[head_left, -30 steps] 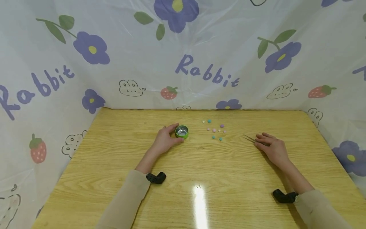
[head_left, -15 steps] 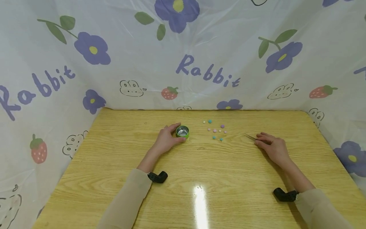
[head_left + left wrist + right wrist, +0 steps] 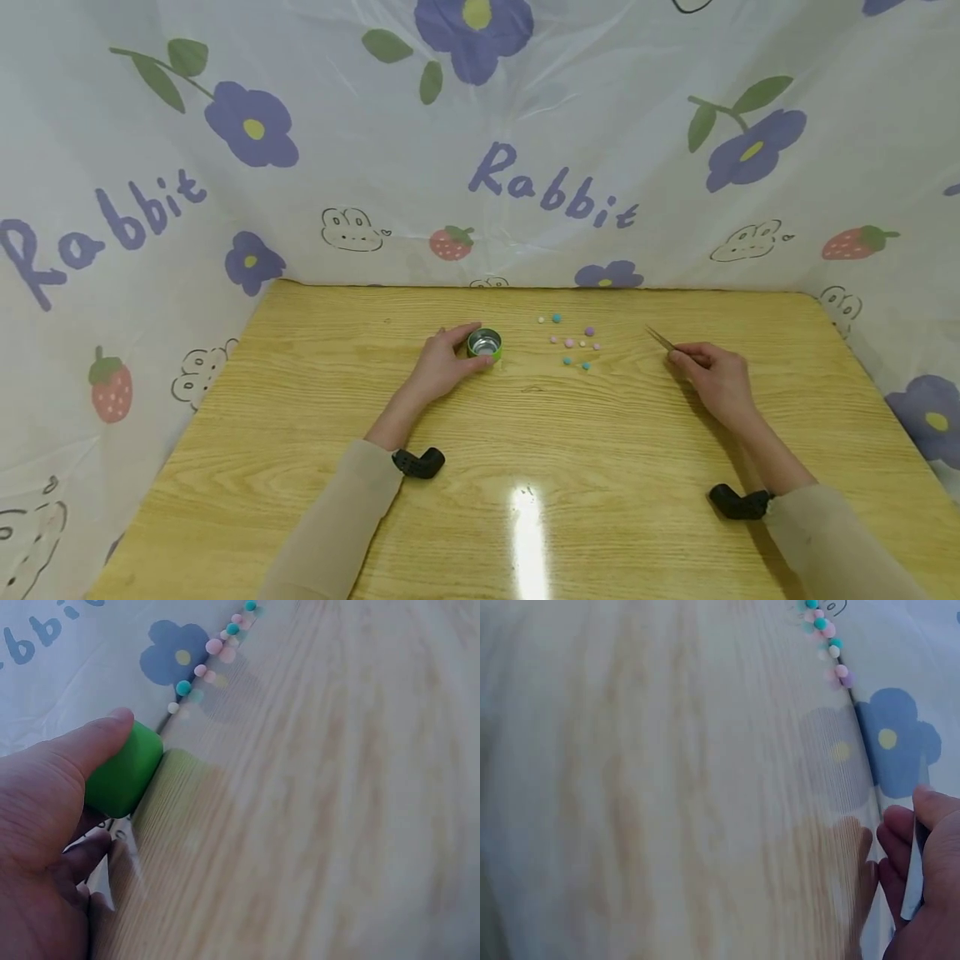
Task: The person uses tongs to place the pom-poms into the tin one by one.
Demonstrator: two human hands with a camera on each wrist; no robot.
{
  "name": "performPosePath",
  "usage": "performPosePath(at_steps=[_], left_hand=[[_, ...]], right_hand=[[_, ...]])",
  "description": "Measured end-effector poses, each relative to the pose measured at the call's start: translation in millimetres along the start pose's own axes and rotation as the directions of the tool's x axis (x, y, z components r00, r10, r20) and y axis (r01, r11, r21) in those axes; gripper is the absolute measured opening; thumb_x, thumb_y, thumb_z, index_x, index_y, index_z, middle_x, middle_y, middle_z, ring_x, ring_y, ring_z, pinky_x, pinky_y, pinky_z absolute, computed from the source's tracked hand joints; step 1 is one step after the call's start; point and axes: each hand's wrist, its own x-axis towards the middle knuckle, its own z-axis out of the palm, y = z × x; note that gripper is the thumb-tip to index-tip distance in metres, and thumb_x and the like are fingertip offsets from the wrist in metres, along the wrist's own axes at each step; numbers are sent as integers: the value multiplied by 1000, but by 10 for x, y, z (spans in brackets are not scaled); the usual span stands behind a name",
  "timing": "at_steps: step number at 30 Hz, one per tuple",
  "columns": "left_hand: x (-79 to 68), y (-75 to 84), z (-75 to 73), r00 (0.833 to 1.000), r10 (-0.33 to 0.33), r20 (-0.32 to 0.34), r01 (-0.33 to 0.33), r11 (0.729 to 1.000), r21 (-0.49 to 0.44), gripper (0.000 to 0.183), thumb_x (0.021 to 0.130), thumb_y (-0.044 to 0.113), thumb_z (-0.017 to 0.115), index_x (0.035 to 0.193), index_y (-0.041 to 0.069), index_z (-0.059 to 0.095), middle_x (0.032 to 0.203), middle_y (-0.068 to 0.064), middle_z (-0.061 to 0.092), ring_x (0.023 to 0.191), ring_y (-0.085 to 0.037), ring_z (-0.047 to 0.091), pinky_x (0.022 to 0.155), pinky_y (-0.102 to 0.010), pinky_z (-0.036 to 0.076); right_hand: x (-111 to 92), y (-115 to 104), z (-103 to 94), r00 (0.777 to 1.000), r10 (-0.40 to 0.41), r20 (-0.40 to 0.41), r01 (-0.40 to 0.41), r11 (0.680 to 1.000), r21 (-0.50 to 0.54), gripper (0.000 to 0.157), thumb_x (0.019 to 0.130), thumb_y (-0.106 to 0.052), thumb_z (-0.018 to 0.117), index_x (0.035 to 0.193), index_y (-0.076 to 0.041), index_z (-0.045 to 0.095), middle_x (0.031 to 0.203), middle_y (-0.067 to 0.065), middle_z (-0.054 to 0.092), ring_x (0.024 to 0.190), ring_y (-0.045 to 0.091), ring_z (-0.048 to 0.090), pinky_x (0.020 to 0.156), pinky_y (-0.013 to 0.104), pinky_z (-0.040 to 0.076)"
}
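With thumb and fingers on opposite sides, my left hand [image 3: 437, 367] holds a small round green tin [image 3: 129, 774]. The tin stands upright on the table, and its silvery inside shows from above in the head view. To the right, my right hand [image 3: 722, 383] pinches a pair of thin metal tweezers [image 3: 659, 337], whose tips point up and left. Between the hands lie several tiny balls in pink, blue, white and purple, among them a pink ball [image 3: 569, 343] and a purple ball [image 3: 589, 332]. The tweezers' tips are apart from the balls.
A wooden table [image 3: 570, 467] carries everything. Its far edge meets a white cloth backdrop [image 3: 405, 150] printed with flowers, rabbits and strawberries, which also hangs along both sides. A black wrist camera [image 3: 420, 462] sticks out beside the left sleeve, another beside the right.
The tweezers in my right hand have turned, so their tips point more steeply away from me. My left hand keeps its hold on the tin. The whole head view has shifted slightly.
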Motion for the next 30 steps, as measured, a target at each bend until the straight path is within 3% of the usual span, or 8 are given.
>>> performPosePath(at_steps=[5,10,20,30], left_hand=[[-4,1,-1,1000,-15,10,15,1000,-11,68,90,32,82,149,10,56,150,-13,54,147,-45,31,125,-55,15],[-13,-4,-7,1000,-19,15,19,1000,-10,68,91,32,81,150,10,55,151,-13,53,148,-48,27,125,-57,15],[-10,-21,26,1000,-17,2,17,1000,-10,68,91,34,81,150,12,55,151,-12,53,148,-52,24,123,-60,18],[-27,-3,22,999,-35,9,35,999,15,68,92,36,80,150,13,55,150,-14,54,147,-56,22,122,-62,19]], right_hand=[[40,-48,81,999,-26,-40,27,999,32,32,103,-24,67,116,4,73,99,22,75,76,-5,64,57,15,52],[97,-108,151,997,-68,-27,70,993,91,28,103,-19,67,115,6,71,89,22,73,69,6,66,57,16,54],[205,-154,257,993,-116,-5,116,993,19,25,103,-17,67,112,5,72,84,16,70,64,7,56,51,19,44],[241,-226,364,991,-130,33,131,990,-58,26,102,-17,68,108,8,73,84,15,70,67,17,57,54,23,45]])
